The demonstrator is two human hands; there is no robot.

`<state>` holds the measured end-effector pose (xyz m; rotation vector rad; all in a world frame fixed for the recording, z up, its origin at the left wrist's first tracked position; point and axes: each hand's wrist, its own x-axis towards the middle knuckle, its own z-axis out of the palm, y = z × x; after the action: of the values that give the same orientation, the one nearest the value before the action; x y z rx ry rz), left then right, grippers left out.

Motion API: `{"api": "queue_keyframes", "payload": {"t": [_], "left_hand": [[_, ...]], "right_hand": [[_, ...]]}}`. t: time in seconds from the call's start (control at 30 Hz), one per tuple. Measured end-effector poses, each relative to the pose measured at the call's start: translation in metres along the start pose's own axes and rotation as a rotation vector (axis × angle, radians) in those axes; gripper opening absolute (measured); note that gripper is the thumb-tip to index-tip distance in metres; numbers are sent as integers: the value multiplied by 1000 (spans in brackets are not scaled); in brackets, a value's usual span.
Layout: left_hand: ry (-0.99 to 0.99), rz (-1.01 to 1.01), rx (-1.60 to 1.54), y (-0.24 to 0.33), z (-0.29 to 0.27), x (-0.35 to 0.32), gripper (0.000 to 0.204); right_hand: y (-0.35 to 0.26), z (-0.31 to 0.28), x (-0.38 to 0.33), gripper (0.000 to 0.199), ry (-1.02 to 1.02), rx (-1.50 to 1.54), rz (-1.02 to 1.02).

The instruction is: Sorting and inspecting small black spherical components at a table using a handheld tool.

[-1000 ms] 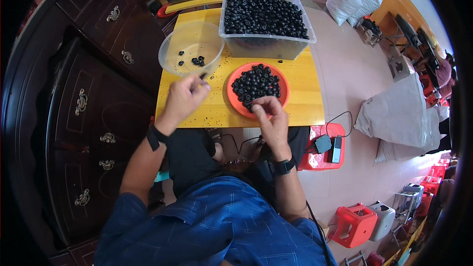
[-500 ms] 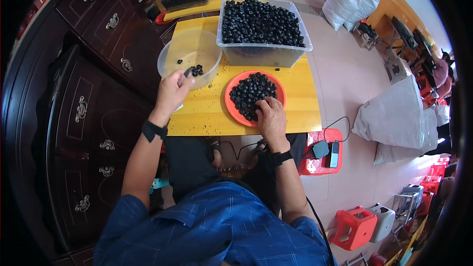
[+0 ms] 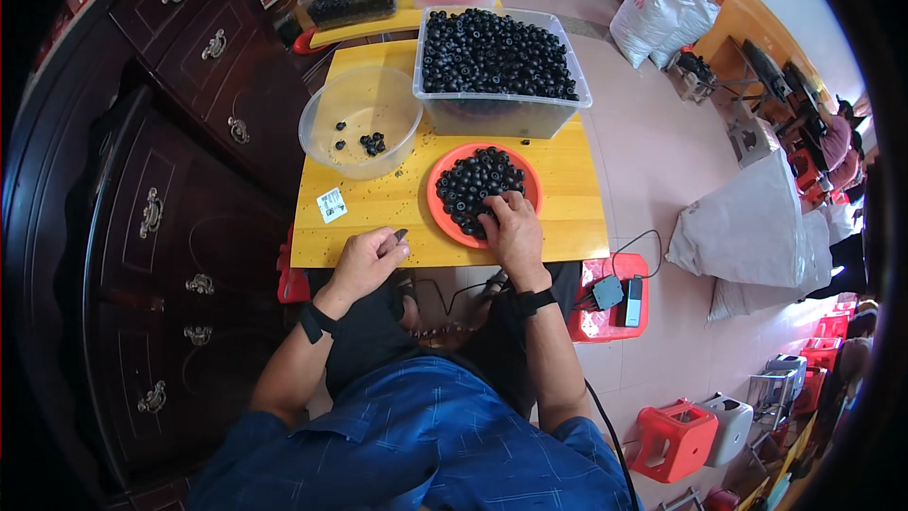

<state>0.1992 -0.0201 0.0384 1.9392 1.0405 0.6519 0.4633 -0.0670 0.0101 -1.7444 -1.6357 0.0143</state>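
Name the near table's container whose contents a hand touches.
The orange plate: the right hand touches its black pieces; no hand touches the round tub or rectangular bin.

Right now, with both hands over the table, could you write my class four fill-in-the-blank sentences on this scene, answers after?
1. The person's ____ hand has its fingers at the black bead-like pieces on the orange plate.
2. The white label lies to the ____ of that plate.
3. The rectangular clear bin holds ____ pieces than the round clear bowl.
4. The wooden tabletop is coloured ____.

Missing words: right; left; more; yellow.
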Motion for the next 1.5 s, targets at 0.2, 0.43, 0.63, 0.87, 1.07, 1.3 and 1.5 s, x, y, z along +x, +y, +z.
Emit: {"api": "queue_keyframes", "payload": {"t": [0.2, 0.43, 0.63, 0.87, 1.07, 1.3, 1.5], "left_hand": [[-35, -7, -1, 5, 4, -4, 28], [-65, 23, -5, -2, 10, -10, 26], [-43, 74, -12, -2, 13, -10, 32], [-86, 31, -32, 3, 13, -12, 17], [-92, 36, -30, 8, 17, -15, 17], [-94, 41, -24, 12, 15, -17, 17], [-89, 27, -43, 18, 14, -19, 20]], "right_hand": [[11, -6, 6, 22, -28, 52, -13], [12, -14, 12, 21, 37, 58, 48], [7, -20, 14, 19, 127, 338, 108], [5, -14, 2, 29, 108, 1567, 706], [-3, -9, -8, 34, 13, 2411, 1132], [-4, -1, -7, 33, -39, 2690, 1337], [-9, 0, -6, 34, -12, 2803, 1290]]}}
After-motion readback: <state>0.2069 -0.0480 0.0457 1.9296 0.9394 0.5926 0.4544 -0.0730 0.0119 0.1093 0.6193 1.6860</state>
